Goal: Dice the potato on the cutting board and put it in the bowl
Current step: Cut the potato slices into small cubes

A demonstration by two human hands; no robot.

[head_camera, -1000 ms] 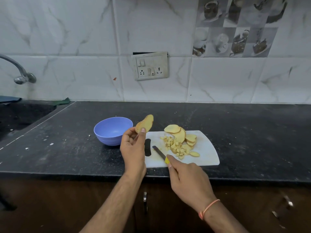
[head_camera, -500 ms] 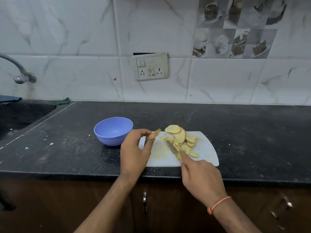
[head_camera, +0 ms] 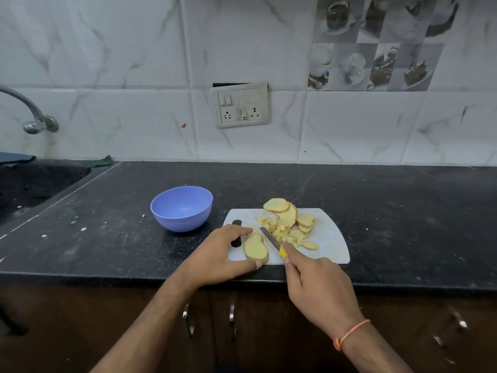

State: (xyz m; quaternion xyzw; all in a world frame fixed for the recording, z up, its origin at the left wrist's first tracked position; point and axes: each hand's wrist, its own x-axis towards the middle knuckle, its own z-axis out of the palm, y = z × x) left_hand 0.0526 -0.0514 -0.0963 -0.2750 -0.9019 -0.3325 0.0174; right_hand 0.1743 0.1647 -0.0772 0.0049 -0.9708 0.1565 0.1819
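Observation:
A white cutting board (head_camera: 330, 238) lies near the counter's front edge. A potato slice (head_camera: 255, 249) lies flat on its left part, and my left hand (head_camera: 220, 254) pins it between forefinger and thumb. My right hand (head_camera: 317, 286) grips a yellow-handled knife (head_camera: 273, 241), whose blade points up-left just right of that slice. A heap of diced potato (head_camera: 282, 232) sits mid-board, with more potato slices (head_camera: 289, 214) stacked behind it. The blue bowl (head_camera: 181, 208) stands left of the board and looks empty.
The black counter (head_camera: 403, 211) stretches to the right. A sink (head_camera: 32, 184) and tap (head_camera: 32, 117) are at the far left. A socket panel (head_camera: 240, 105) sits on the tiled wall. Cabinet handles (head_camera: 188, 319) show below the counter edge.
My left hand lowered the slice from the air and laid it flat on the board's left part. The knife moved up to the slice's right side.

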